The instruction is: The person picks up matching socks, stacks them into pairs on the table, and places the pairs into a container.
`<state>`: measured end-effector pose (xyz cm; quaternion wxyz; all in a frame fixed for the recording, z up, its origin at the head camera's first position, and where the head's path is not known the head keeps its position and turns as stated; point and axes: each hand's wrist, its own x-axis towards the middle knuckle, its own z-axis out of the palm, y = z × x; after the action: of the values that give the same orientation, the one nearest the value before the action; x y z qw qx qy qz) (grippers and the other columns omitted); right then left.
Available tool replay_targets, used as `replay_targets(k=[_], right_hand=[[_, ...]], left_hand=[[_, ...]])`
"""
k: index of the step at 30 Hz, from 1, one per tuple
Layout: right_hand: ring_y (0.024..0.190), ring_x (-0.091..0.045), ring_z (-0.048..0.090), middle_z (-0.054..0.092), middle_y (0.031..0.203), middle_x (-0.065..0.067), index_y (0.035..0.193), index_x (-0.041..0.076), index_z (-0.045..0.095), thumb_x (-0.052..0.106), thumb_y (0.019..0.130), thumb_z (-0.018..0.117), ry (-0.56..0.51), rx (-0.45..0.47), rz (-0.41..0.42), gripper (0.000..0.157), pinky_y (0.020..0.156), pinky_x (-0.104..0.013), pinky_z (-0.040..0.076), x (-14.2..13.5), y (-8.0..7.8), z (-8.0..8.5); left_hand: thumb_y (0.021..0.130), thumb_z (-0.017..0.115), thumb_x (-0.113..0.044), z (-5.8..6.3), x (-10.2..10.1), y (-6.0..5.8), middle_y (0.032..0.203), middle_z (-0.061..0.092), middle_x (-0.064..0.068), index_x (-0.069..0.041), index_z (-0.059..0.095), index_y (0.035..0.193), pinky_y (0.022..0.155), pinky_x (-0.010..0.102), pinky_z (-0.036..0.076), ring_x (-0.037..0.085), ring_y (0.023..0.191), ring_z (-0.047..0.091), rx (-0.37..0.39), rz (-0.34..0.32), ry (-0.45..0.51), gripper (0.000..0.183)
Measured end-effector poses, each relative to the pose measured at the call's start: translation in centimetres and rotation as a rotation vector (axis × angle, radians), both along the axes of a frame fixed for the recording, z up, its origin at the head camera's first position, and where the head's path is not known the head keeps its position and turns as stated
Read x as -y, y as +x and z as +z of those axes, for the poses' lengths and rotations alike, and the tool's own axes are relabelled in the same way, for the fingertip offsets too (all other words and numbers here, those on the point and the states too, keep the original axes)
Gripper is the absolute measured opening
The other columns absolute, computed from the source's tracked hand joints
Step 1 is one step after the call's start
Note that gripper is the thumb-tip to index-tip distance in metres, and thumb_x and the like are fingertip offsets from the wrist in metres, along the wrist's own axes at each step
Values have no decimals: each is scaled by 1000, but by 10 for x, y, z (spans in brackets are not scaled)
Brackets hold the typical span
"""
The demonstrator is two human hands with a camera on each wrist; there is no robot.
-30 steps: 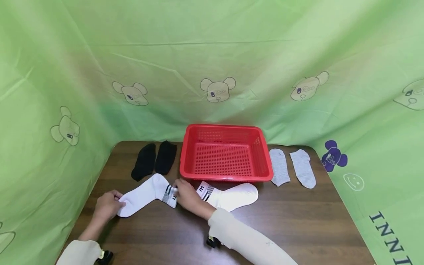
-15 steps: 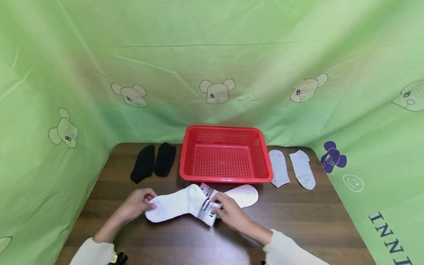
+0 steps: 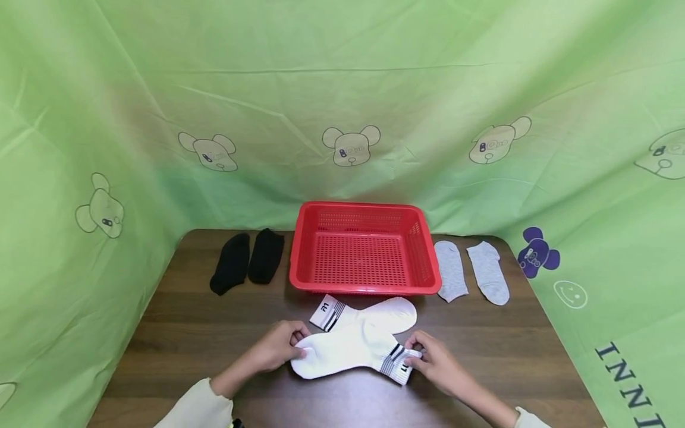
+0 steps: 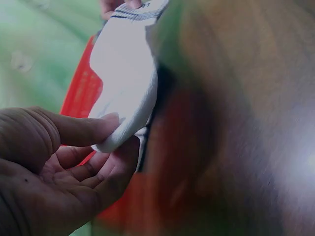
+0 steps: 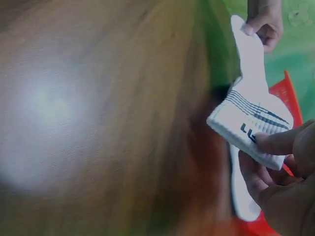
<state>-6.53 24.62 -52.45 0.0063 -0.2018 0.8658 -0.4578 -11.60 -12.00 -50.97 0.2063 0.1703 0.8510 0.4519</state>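
1. White and ribbed, the upper sock [image 3: 334, 351] spans your two hands in the head view, lying crosswise in front of you: your left hand [image 3: 278, 345] pinches its toe, your right hand [image 3: 436, 362] its cuff. Just beyond, toward the red basket [image 3: 364, 289], the lower sock [image 3: 393, 315] rests on the table [image 3: 214, 333]. Both long axes run roughly left to right, but the ends are reversed: the lower sock's cuff is nearer your left hand, its toe nearer your right. The upper sock overlaps its near side; whether the two touch, this view does not tell you.

2. Your left wrist view shows your thumb above and fingers below, pinching the toe. From there the upper sock stretches away toward your right hand at the top edge, with the red basket behind it.

3. Your right wrist view shows your thumb over the lettered cuff, fingers underneath. The upper sock reaches up to your left hand; a white end, seemingly the lower sock's toe, shows beneath.
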Motion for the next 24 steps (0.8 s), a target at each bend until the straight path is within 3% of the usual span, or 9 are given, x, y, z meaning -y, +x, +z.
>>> replay_targets(k=[9,13,16,20,22,24], right_hand=[[77,8,52,63,89,2,93,9,59,-1,84,77,56,98,29,23,61,-20,48,-17,21,-18],[77,6,52,63,88,3,97,8,59,-1,83,78,87,89,17,25,61,-21,48,-16,25,-23],[79,2,54,62,91,4,100,8,60,-2,78,82,175,-15,-19,33,62,-21,49,-13,25,-27],[87,-6,54,59,97,4,103,7,61,-1,63,92,355,-302,-47,50,72,-22,48,-10,26,-30],[93,-9,52,57,100,3,104,7,63,2,59,94,428,-437,-35,54,79,-21,44,-10,26,-29],[98,-9,48,56,105,4,106,10,64,6,60,93,480,-511,16,54,84,-22,41,-11,27,-25]], left_hand=[[73,77,13,-14,-19,14,75,60,2,-1,67,86,61,20,44,7,71,51,1,-62,11,22],[68,78,14,-22,-19,18,73,59,0,-2,66,84,60,20,43,5,69,49,-62,-61,-7,25],[66,80,11,-26,-21,20,73,58,-3,-6,65,84,60,20,42,2,68,47,-167,-76,-80,28],[71,85,-2,-26,-25,24,81,58,-4,-9,67,94,65,23,46,4,74,51,-295,-117,-237,30],[77,86,-12,-25,-25,28,92,58,-4,-10,67,104,73,26,50,7,83,53,-335,-154,-307,33],[82,85,-21,-23,-23,33,104,58,-5,-12,66,115,83,30,52,9,96,53,-388,-216,-347,39]])
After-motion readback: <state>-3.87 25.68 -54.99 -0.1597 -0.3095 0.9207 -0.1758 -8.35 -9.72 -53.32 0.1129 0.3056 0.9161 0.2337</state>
